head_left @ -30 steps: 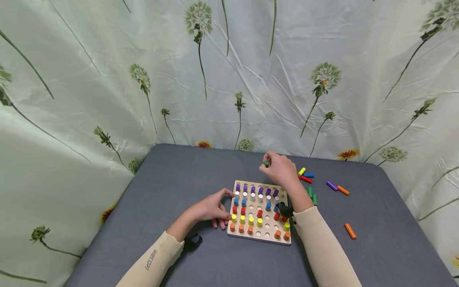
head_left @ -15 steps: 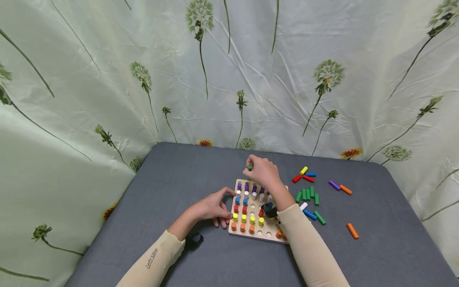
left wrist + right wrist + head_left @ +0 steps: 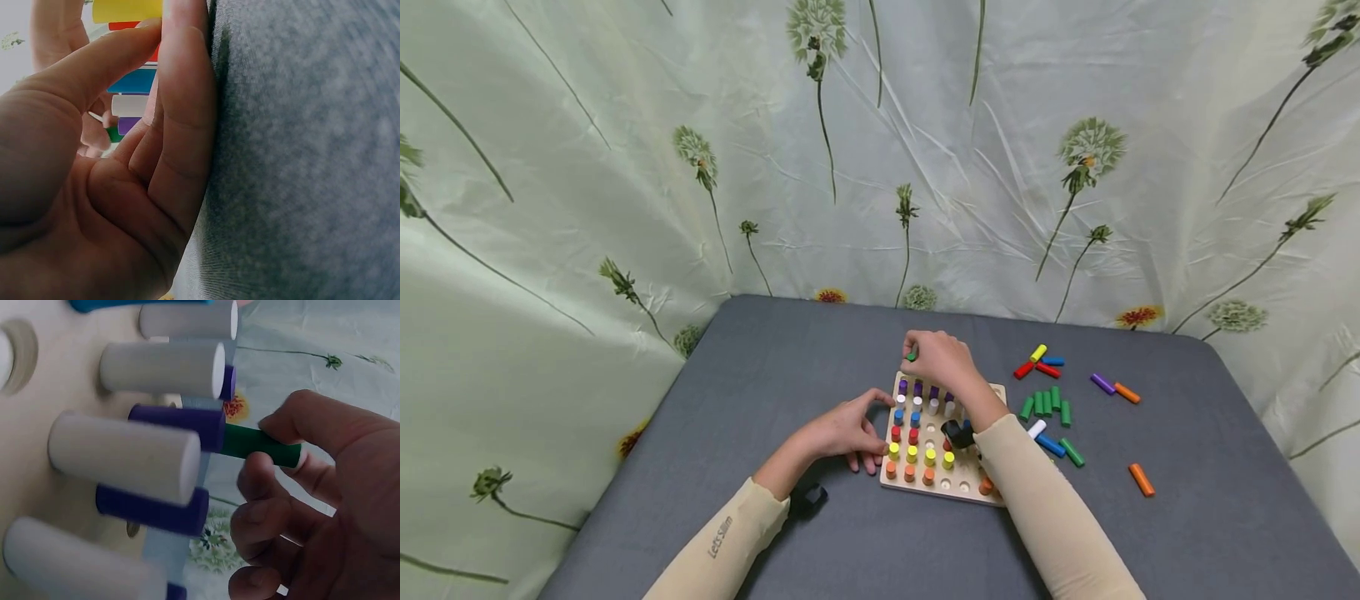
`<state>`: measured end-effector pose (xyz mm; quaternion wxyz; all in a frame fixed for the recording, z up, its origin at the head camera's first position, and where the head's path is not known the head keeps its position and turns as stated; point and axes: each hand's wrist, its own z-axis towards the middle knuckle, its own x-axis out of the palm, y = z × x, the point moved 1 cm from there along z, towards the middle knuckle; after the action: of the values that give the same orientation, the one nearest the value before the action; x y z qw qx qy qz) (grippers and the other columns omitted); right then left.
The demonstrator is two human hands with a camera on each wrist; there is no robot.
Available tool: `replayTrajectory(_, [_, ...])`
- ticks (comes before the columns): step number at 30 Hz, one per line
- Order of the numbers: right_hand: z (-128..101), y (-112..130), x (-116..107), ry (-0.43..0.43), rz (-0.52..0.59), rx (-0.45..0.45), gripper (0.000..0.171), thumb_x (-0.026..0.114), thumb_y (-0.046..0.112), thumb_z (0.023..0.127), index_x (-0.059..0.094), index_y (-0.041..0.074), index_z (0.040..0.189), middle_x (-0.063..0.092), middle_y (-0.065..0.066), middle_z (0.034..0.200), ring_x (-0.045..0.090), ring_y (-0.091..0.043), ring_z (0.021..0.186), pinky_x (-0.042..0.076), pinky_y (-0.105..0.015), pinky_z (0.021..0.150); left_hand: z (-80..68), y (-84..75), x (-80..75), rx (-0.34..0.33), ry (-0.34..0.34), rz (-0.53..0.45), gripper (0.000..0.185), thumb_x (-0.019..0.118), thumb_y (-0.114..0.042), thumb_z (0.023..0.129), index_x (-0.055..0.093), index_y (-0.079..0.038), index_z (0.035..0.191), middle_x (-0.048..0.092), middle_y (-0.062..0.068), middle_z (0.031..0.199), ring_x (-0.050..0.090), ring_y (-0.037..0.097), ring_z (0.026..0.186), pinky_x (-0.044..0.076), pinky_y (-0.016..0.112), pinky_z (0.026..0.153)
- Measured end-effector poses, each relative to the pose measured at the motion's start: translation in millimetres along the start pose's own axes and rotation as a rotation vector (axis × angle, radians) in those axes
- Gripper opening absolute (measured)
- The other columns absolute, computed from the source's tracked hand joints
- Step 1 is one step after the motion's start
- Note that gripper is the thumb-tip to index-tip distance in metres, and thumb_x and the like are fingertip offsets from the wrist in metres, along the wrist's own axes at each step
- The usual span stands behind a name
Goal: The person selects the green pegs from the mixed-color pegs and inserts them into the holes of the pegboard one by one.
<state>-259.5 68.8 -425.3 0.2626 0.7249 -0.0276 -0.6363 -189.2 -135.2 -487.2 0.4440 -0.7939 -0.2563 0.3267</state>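
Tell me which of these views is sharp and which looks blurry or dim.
Head view: evenly lit, sharp, edges bowed by a wide lens. Left wrist view: the left hand fills the frame, dim and soft, grey cloth blurred. Right wrist view: white pegs close and soft, green peg in the right hand clearer.

Grey table [image 3: 790, 367] with a pegboard and loose pegs

The pegboard [image 3: 998, 392] lies near the middle; to its right lie green pegs [image 3: 1047, 403] side by side, a white peg [image 3: 1036, 429], a blue peg [image 3: 1049, 446]; farther back a yellow, red and blue cluster [image 3: 1037, 362]; a purple-orange pair [image 3: 1114, 388] and a lone orange peg [image 3: 1141, 480] well apart at right.
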Motion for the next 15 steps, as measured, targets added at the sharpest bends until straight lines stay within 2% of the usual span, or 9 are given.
replayTrajectory(5, [5, 1, 5, 0.049, -0.005, -0.008, 0.005, 0.07, 0.024, 0.098, 0.066, 0.02, 0.098, 0.062, 0.001, 0.07, 0.051, -0.017, 0.058, 0.036, -0.031, 0.055, -0.4, -0.2, -0.4, 0.001, 0.007, -0.007, 0.064, 0.076, -0.011, 0.097, 0.042, -0.021, 0.15, 0.079, 0.01, 0.077, 0.072, 0.016, 0.057, 0.058, 0.031, 0.049])
replayTrajectory(15, [13, 3, 11, 0.089, -0.017, -0.01, 0.005, 0.07, 0.024, 0.098, 0.067, 0.021, 0.097, 0.063, 0.0, 0.073, 0.052, -0.018, 0.059, 0.037, -0.032, 0.056, -1.2, -2.7, -0.8, -0.012, 0.007, -0.015, 0.064, 0.076, -0.01, 0.097, 0.042, -0.021, 0.15, 0.079, 0.009, 0.079, 0.073, 0.015, 0.058, 0.058, 0.03, 0.05])
